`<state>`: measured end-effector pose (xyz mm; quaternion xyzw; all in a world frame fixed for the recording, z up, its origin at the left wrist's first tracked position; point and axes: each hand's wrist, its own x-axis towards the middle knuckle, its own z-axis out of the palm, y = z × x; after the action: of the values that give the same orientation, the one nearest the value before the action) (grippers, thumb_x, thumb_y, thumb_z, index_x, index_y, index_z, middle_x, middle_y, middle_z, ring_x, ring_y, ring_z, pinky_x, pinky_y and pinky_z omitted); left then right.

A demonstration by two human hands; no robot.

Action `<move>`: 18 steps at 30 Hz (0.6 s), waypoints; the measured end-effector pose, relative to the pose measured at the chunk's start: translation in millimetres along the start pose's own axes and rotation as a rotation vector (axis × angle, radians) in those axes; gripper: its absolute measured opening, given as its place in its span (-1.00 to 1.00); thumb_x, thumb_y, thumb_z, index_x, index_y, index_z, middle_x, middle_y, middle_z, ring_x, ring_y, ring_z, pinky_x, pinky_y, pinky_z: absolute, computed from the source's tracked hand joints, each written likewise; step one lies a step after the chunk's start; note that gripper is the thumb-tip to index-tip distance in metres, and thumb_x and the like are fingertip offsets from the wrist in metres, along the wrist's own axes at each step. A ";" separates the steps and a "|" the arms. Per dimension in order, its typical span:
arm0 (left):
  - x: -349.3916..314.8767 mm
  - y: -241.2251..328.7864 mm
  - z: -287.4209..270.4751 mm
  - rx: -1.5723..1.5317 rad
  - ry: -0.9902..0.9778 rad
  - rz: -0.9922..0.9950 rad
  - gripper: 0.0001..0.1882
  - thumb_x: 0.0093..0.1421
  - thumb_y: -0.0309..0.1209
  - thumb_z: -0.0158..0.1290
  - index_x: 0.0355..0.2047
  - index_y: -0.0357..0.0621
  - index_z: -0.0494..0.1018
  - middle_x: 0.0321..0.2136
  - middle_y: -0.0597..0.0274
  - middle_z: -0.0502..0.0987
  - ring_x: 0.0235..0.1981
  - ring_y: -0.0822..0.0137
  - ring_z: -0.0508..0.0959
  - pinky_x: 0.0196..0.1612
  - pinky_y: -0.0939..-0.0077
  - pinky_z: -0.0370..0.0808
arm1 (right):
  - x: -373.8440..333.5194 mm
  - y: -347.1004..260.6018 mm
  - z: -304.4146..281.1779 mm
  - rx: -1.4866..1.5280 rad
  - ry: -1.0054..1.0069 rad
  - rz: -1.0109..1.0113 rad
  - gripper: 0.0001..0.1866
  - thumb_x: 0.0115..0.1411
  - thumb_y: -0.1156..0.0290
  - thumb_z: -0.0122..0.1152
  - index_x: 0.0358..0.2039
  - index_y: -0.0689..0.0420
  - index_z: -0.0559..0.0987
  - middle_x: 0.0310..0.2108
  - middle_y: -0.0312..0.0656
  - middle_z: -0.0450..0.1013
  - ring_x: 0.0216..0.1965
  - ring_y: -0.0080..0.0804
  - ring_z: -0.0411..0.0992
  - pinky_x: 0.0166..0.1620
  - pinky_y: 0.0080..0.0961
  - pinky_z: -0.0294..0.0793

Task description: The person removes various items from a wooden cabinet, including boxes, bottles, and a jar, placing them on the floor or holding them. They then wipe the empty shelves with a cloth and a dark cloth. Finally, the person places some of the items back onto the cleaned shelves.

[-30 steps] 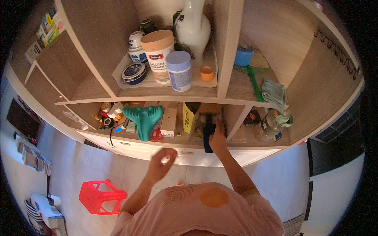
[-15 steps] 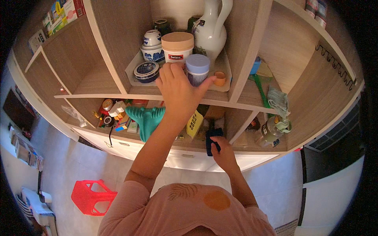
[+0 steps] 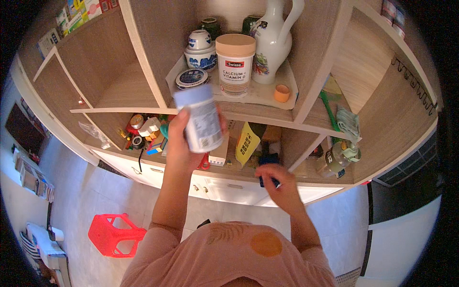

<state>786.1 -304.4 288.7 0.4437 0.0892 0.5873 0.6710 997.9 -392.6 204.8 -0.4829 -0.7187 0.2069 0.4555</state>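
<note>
My left hand [image 3: 184,141] is closed round a white bottle [image 3: 203,122] with a pale blue lid, held tilted in front of the shelf edge. Behind it on the shelf stand a white tub [image 3: 234,69] with a peach lid, a round dark tin [image 3: 192,78], a blue-and-white porcelain jar [image 3: 201,60] and a tall white porcelain jug [image 3: 272,45]. By the lower shelf's front edge, my right hand [image 3: 282,184] is slightly blurred, with thumb and forefinger apart. It is over a dark blue object [image 3: 269,162] whose kind I cannot make out, partly hidden by the fingers.
A small orange cup [image 3: 282,93] sits on the shelf liner. Below lie a yellow packet [image 3: 247,143] and assorted small items. At the right are a clear bottle [image 3: 334,160] and a grey-green cloth [image 3: 348,122]. A red stool [image 3: 114,234] stands on the floor.
My left hand has lifted the blue-lidded bottle off the upper shelf and brought it down toward me. The view has shifted slightly. My right hand remains near the dark blue object.
</note>
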 end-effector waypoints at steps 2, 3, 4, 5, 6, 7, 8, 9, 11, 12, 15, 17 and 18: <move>-18.2 0.5 -12.5 -0.015 -0.034 0.042 -0.32 0.03 0.12 -0.12 -0.05 -0.21 0.22 -0.30 0.10 0.39 -0.39 0.22 0.40 -0.35 0.37 0.35 | 29.3 -28.4 -10.5 0.019 0.116 -0.136 -0.82 0.03 0.56 0.05 -0.29 0.21 0.45 -0.36 -0.08 0.44 -0.30 -0.21 0.43 -0.22 -0.41 0.40; -28.4 0.4 -16.9 0.022 0.019 0.044 -0.31 0.01 0.12 -0.08 -0.08 -0.23 0.23 -0.31 0.11 0.39 -0.39 0.23 0.42 -0.36 0.38 0.37 | 48.4 -40.0 -11.2 0.005 0.214 -0.211 -0.80 0.03 0.56 0.06 -0.28 0.21 0.44 -0.34 -0.10 0.44 -0.28 -0.24 0.43 -0.21 -0.43 0.40; -36.0 -1.4 -18.0 0.050 0.058 0.039 -0.31 -0.02 0.12 -0.05 -0.10 -0.24 0.23 -0.32 0.12 0.39 -0.39 0.24 0.44 -0.36 0.40 0.39 | 70.3 -47.2 -15.1 -0.042 0.282 -0.250 -0.74 0.03 0.54 0.08 -0.21 0.19 0.41 -0.33 -0.08 0.44 -0.26 -0.22 0.43 -0.19 -0.43 0.40; -44.3 -3.7 -21.5 0.083 0.102 0.035 -0.30 -0.04 0.13 -0.01 -0.12 -0.25 0.24 -0.32 0.13 0.40 -0.39 0.25 0.46 -0.37 0.41 0.40 | 93.2 -50.5 -15.6 -0.083 0.347 -0.290 -0.67 0.03 0.52 0.10 -0.14 0.17 0.38 -0.31 -0.06 0.43 -0.23 -0.19 0.42 -0.17 -0.43 0.39; -54.0 -3.9 -29.9 0.093 0.095 0.021 -0.27 -0.06 0.12 0.03 -0.07 -0.24 0.21 -0.33 0.13 0.40 -0.38 0.25 0.46 -0.37 0.42 0.41 | 115.3 -54.9 -9.1 -0.047 0.386 -0.273 -0.57 0.01 0.45 0.15 -0.08 0.21 0.32 -0.28 -0.01 0.42 -0.20 -0.15 0.41 -0.14 -0.40 0.38; -63.8 -2.9 -36.5 0.109 0.132 0.012 -0.26 -0.05 0.12 0.02 -0.05 -0.23 0.20 -0.33 0.13 0.41 -0.39 0.24 0.46 -0.36 0.41 0.41 | 136.6 -56.5 -0.6 -0.010 0.421 -0.256 -0.46 -0.01 0.37 0.20 -0.03 0.24 0.27 -0.25 0.05 0.41 -0.17 -0.10 0.39 -0.11 -0.37 0.37; -70.8 -2.6 -37.8 0.113 0.150 -0.004 -0.25 -0.05 0.12 0.02 -0.03 -0.22 0.18 -0.33 0.13 0.41 -0.39 0.23 0.46 -0.36 0.40 0.41 | 153.7 -53.0 0.6 -0.111 0.426 -0.216 -0.39 -0.03 0.34 0.23 -0.01 0.28 0.23 -0.21 0.06 0.38 -0.14 -0.15 0.38 -0.10 -0.39 0.37; -76.6 -4.1 -38.1 0.113 0.157 -0.025 -0.24 -0.05 0.12 0.01 -0.01 -0.20 0.17 -0.34 0.13 0.41 -0.39 0.22 0.46 -0.35 0.38 0.40 | 167.2 -43.4 0.6 -0.219 0.439 -0.172 -0.32 -0.05 0.31 0.27 0.02 0.32 0.19 -0.16 0.07 0.36 -0.12 -0.20 0.37 -0.09 -0.42 0.38; -94.2 -1.2 -46.9 0.085 0.200 -0.023 -0.23 -0.04 0.12 0.00 0.02 -0.17 0.14 -0.36 0.11 0.42 -0.40 0.17 0.47 -0.32 0.32 0.40 | 181.6 -43.4 7.6 -0.260 0.397 -0.071 -0.24 -0.09 0.25 0.31 0.03 0.36 0.17 -0.11 0.08 0.33 -0.10 -0.24 0.36 -0.09 -0.44 0.38; -103.3 2.1 -53.6 0.082 0.211 -0.021 -0.23 -0.04 0.12 0.00 0.02 -0.16 0.13 -0.36 0.10 0.42 -0.40 0.16 0.47 -0.31 0.30 0.40 | 185.8 -48.5 10.6 -0.211 0.355 -0.010 -0.23 -0.11 0.22 0.32 0.01 0.37 0.18 -0.11 0.09 0.33 -0.11 -0.24 0.37 -0.10 -0.44 0.38; -129.3 2.0 -70.8 0.081 0.283 -0.004 -0.25 -0.02 0.12 -0.02 0.03 -0.16 0.15 -0.39 0.09 0.43 -0.44 0.16 0.45 -0.39 0.34 0.38 | 192.2 -53.6 17.7 -0.153 0.298 0.045 -0.27 -0.13 0.22 0.33 -0.03 0.36 0.23 -0.14 0.07 0.35 -0.15 -0.25 0.39 -0.13 -0.44 0.39; -143.4 -2.2 -75.1 0.131 0.335 -0.018 -0.25 -0.02 0.12 -0.02 0.03 -0.16 0.15 -0.41 0.10 0.42 -0.44 0.17 0.45 -0.39 0.34 0.37 | 191.8 -51.1 17.7 -0.099 0.318 0.014 -0.30 -0.15 0.24 0.33 -0.07 0.35 0.25 -0.17 0.08 0.37 -0.17 -0.20 0.40 -0.14 -0.40 0.39; -148.6 -4.3 -75.6 0.102 0.346 -0.005 -0.29 -0.03 0.05 0.03 -0.01 -0.20 0.17 -0.42 0.10 0.42 -0.42 0.17 0.45 -0.36 0.33 0.38 | 191.0 -50.6 18.1 -0.051 0.339 -0.017 -0.30 -0.17 0.24 0.34 -0.08 0.35 0.25 -0.20 0.10 0.38 -0.18 -0.14 0.40 -0.14 -0.36 0.39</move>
<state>697.0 -395.8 181.5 0.3692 0.2344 0.6479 0.6236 934.2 -244.0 320.0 -0.5163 -0.6405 0.1002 0.5596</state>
